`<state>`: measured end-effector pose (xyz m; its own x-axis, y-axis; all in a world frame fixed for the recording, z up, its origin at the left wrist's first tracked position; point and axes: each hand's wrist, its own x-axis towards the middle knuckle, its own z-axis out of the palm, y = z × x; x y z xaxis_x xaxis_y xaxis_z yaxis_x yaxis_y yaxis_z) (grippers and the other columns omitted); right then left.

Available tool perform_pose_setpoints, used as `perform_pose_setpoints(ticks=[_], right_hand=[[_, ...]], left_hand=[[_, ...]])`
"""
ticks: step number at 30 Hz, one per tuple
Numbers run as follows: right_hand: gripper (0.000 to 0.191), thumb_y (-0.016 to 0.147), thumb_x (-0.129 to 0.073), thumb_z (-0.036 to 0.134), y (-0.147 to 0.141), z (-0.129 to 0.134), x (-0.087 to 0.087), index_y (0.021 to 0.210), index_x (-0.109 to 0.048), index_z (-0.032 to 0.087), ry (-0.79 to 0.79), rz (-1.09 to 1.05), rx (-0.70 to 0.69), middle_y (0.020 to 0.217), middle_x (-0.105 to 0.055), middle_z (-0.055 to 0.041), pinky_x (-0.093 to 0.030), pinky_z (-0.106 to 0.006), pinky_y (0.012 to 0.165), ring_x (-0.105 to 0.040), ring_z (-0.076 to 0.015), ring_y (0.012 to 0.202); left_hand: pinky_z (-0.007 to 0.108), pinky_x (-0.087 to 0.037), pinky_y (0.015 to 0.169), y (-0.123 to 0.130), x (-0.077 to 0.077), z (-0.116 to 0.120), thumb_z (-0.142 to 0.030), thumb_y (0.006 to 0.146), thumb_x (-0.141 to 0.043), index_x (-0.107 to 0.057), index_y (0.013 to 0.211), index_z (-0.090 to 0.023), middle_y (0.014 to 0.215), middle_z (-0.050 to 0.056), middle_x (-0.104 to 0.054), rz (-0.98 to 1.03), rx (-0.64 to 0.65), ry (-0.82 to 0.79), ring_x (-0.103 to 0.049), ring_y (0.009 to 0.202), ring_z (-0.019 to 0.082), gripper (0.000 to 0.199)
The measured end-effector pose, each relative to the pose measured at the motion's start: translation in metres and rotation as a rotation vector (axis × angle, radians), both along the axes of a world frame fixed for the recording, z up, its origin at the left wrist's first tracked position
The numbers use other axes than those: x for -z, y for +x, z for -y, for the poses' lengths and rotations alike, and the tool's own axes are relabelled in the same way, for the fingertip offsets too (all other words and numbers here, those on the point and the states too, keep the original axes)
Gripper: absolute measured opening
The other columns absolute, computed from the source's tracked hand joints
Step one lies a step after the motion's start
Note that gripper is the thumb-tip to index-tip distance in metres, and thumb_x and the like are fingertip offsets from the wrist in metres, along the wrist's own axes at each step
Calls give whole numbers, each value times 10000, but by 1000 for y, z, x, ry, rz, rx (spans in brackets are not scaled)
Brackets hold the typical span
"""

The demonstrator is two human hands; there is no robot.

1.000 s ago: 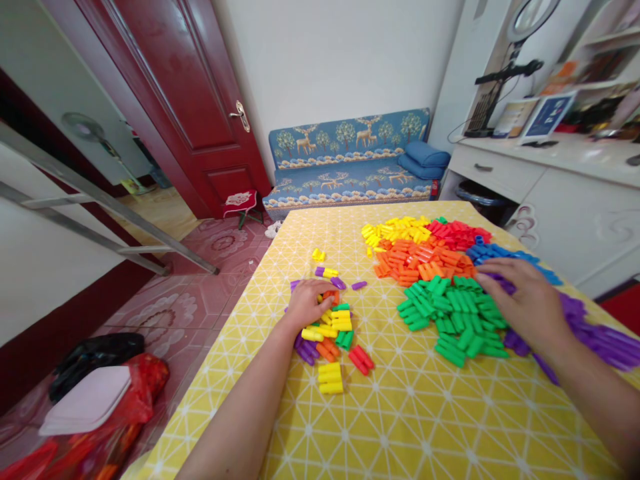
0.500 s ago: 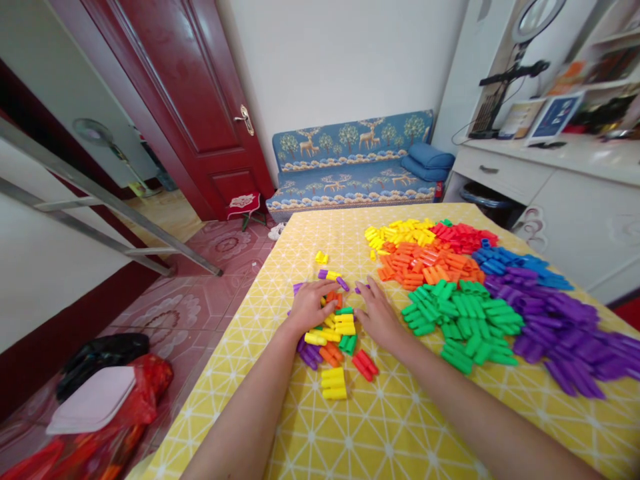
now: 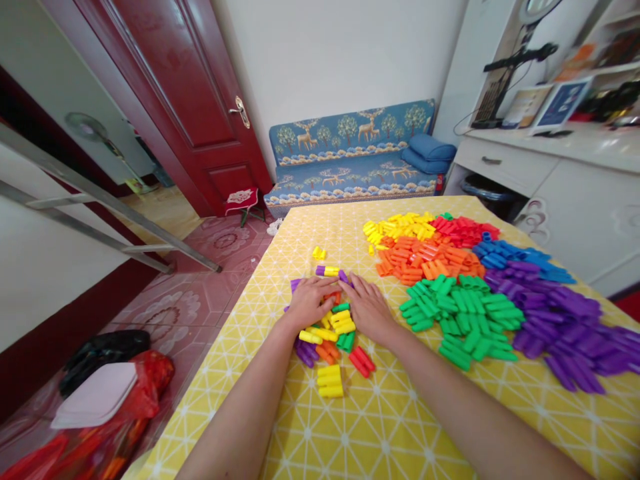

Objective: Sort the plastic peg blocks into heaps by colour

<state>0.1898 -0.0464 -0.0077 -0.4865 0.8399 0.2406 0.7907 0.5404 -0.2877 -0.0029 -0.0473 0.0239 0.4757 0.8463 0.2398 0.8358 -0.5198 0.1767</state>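
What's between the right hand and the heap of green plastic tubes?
In the head view, only bare white-lined yellow tablecloth separates the right hand from that green heap.

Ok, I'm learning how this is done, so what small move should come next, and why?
Probably the right hand should pinch the purple piece near its fingertips: it lies within easy reach, and the purple heap is on that hand's side.

"Where's your right hand (image 3: 369, 310) gone?"

"You've brought it from the green pile (image 3: 463, 313) and purple pile (image 3: 555, 313) to your left hand (image 3: 310, 303); the yellow block (image 3: 343, 323) between them has turned slightly."
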Motion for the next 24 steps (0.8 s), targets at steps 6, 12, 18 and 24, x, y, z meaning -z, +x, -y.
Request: perform_pose_setpoints(ticks=[6, 12, 18, 24], right_hand=[[622, 802, -435, 112, 0, 0, 1, 1422, -400, 157, 66, -78, -8, 1484, -367, -121, -248, -438, 1109, -310, -239, 1354], [536, 762, -495, 102, 2, -4, 7, 1291, -533, 177, 78, -274, -10, 1349, -503, -98, -343, -384, 1058, -444, -222, 1211], [257, 788, -556, 156, 5, -3, 1, 1038, -613, 174, 39, -524, 39, 1027, -621, -76, -443, -340, 888, -554, -192, 965], [64, 763, -565, 137, 7, 1, -4, 735, -557, 194, 30, -509, 49, 774, -595, -10, -409, -274, 711, -537, -158, 773]], left_hand=[[411, -410, 946, 0, 2, 1, -244, 854, -512, -611, 1230, -321, 1334, -26, -581, 39, 10, 11, -552, 1129, 232, 397], [401, -412, 969, 0, 4, 1, -260, 852, -532, -649, 1173, -274, 1240, 7, -646, 116, 4, 18, -569, 1114, 227, 343], [367, -435, 937, -1, 5, 1, -231, 833, -569, -683, 1081, -250, 1134, 22, -693, 230, 32, 39, -612, 1055, 211, 274], [356, -432, 911, 0, 3, 3, -297, 859, -571, -703, 1016, -246, 1046, 40, -721, 294, 20, 79, -642, 991, 201, 212]])
